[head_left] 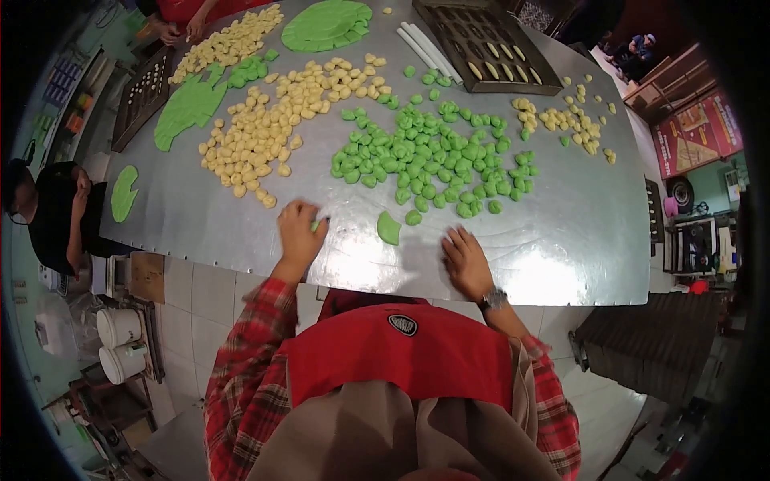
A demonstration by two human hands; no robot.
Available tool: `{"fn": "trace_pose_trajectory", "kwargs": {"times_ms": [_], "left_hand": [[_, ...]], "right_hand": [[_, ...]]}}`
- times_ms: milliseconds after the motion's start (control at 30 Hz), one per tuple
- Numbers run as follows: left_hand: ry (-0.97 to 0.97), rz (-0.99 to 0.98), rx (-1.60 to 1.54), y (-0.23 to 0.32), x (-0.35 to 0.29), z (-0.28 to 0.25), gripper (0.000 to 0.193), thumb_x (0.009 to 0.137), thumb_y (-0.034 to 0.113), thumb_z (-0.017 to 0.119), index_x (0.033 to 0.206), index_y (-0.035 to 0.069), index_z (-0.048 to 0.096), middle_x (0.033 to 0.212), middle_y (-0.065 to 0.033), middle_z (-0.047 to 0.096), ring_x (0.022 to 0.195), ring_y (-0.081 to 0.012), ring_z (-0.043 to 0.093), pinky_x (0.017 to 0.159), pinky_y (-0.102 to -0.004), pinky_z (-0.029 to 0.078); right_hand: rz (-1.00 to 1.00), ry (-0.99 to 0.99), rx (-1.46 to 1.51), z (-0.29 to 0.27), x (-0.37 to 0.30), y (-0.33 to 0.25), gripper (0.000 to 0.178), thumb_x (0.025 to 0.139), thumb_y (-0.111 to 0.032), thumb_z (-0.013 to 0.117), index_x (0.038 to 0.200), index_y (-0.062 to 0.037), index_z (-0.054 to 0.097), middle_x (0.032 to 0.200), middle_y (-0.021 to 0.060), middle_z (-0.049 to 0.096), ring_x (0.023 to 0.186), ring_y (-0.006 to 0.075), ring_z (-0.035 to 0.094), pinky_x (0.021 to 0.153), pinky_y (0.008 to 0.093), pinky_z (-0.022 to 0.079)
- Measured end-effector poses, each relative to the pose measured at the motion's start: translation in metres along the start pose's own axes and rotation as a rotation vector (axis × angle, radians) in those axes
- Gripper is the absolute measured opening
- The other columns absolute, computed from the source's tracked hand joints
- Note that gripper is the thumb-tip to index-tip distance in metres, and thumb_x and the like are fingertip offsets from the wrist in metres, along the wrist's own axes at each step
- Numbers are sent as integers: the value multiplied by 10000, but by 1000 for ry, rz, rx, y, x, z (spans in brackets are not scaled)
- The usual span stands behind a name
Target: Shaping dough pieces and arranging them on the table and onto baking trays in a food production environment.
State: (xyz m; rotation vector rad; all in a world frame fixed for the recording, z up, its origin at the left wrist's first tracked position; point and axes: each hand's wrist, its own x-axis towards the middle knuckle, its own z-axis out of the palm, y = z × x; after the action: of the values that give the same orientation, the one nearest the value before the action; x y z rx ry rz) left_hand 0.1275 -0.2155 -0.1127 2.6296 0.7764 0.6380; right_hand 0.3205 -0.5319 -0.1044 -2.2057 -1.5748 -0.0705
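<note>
My left hand (pixel 301 234) is curled down at the near part of the metal table, and a bit of green dough (pixel 315 226) peeks out beside its thumb. To the right, my right hand (pixel 467 258) rests on the tabletop, its fingers apart and slightly bent; whatever may be under the palm is hidden. Between the hands lies a flat green dough piece (pixel 389 228). Just beyond it sits a small green dough ball (pixel 413 217), in front of a wide pile of green dough balls (pixel 433 152). A heap of yellow dough balls (pixel 255 144) spreads beyond my left hand.
Dark metal mould trays (pixel 473 82) and white rods (pixel 425 48) lie at the far side. Flat green dough sheets (pixel 190 108) and more yellow pieces (pixel 573 120) are spread about the table (pixel 593 208). One person (pixel 60 208) stands at left; another person's hands (pixel 183 34) work at far left.
</note>
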Motion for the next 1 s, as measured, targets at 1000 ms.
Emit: {"fn": "trace_pose_trajectory", "kwargs": {"times_ms": [1000], "left_hand": [[-801,-94,-722,121,-16,-16,286,900,162,558,1067,-71,560,931,-222,647,849,-271,631,762,-340,495]], "right_hand": [[-287,-268,272,-26,66,-73,532,805,-105,623,1304,-29,456,1359,185,452,1181,329,503,956,406,439]]}}
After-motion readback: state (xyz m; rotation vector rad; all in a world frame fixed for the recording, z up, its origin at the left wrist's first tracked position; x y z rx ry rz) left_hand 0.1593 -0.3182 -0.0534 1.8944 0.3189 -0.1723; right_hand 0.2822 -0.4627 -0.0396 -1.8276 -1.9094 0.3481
